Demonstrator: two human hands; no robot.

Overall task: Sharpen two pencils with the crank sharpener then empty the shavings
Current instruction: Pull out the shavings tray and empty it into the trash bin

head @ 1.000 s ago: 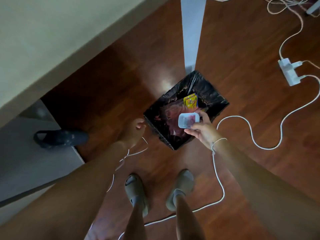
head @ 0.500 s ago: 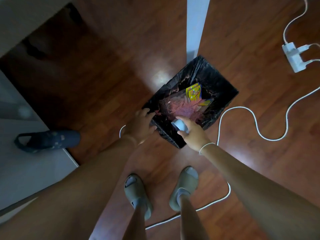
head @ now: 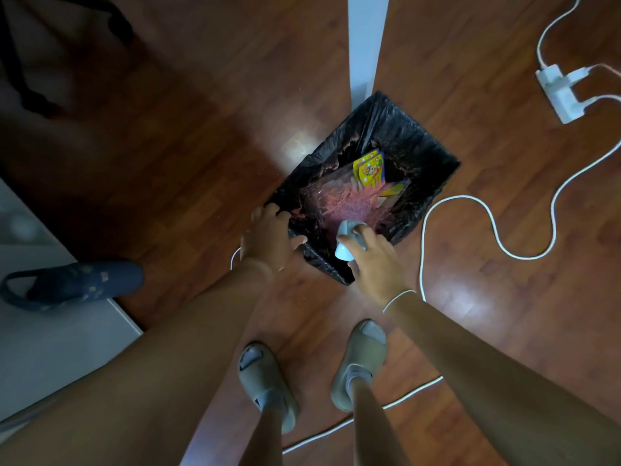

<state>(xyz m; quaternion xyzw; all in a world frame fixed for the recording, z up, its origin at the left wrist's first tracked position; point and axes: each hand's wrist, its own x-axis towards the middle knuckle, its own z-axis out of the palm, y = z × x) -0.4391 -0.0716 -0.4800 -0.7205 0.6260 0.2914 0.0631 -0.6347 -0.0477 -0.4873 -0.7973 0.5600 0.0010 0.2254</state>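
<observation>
A small bin lined with a black bag [head: 416,146] stands on the wooden floor in front of my feet. Pink shavings [head: 346,206] and a yellow wrapper [head: 368,168] lie inside it. My right hand [head: 373,260] grips the pale blue shavings tray [head: 346,242], tipped over the bin's near edge. My left hand [head: 268,235] grasps the bin's near left rim, fingers over the bag. The sharpener and the pencils are out of sight.
A white cable [head: 487,227] loops on the floor right of the bin, running to a white power strip [head: 557,92]. A dark slipper [head: 77,284] lies at the left by a pale surface [head: 50,348]. A white table leg [head: 366,45] stands behind the bin.
My left hand moved from beside the bin onto its rim. My right hand turned the tray from flat to tipped over the bin's near edge. The view shifted closer.
</observation>
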